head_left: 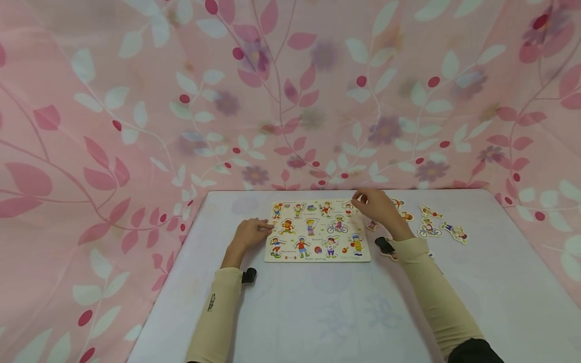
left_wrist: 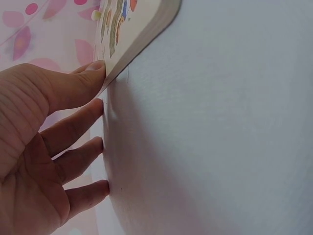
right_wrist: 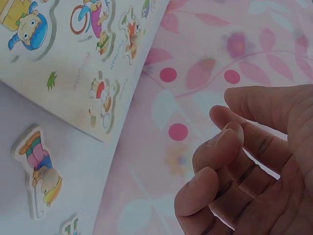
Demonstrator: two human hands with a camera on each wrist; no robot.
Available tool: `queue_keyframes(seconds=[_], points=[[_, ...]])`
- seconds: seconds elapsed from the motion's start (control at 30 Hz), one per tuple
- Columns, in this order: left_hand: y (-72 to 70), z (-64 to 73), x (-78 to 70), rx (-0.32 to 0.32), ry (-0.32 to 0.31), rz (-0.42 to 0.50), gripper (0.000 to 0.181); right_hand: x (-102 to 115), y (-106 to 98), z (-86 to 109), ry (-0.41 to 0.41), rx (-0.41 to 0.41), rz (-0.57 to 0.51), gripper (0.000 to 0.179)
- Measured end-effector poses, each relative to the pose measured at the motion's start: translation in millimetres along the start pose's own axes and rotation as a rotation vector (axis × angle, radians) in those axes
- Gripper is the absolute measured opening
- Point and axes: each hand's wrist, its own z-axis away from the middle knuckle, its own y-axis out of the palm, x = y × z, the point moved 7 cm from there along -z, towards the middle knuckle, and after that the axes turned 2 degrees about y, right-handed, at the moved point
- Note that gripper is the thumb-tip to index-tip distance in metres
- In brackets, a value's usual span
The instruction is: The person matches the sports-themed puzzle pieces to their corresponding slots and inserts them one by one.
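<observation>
Firstly, head view: shows puzzle board (head_left: 323, 225) flat on table (head_left: 313, 312), with long axis left to right. Shows loose pieces (head_left: 429, 228) rightward of it, around right forearm (head_left: 438, 295): judged within easier reach of right hand (head_left: 376, 205), placed at far right corner, than of left hand (head_left: 250, 232), at left edge. Secondly, left wrist view: shows left thumb touching board edge, with other fingers extended and spread, unclenched. Thirdly, right wrist view: shows right hand loosely curled, grasping nothing. Shows golfer piece (right_wrist: 41, 169) on table, just beside right edge of board, closer to the person than right fingertips, with long axis askew to that edge.
</observation>
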Motion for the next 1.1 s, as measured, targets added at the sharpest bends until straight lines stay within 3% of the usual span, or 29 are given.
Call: queue_keyframes(seconds=[0.33, 0.67, 1.1], points=[[1.4, -0.6, -0.7, -0.001, 0.007, -0.010, 0.022, -5.0, -6.9, 8.9, 0.018, 0.014, -0.003, 0.017], [0.6, 0.7, -1.1, -0.009, 0.016, 0.000, 0.021, -7.1, -11.0, 20.6, -0.017, 0.019, 0.023, 0.015], [-1.6, 1.1, -2.9, -0.012, 0.022, 0.006, 0.022, -14.6, -11.4, 33.9, -0.066, 0.119, 0.019, 0.014]])
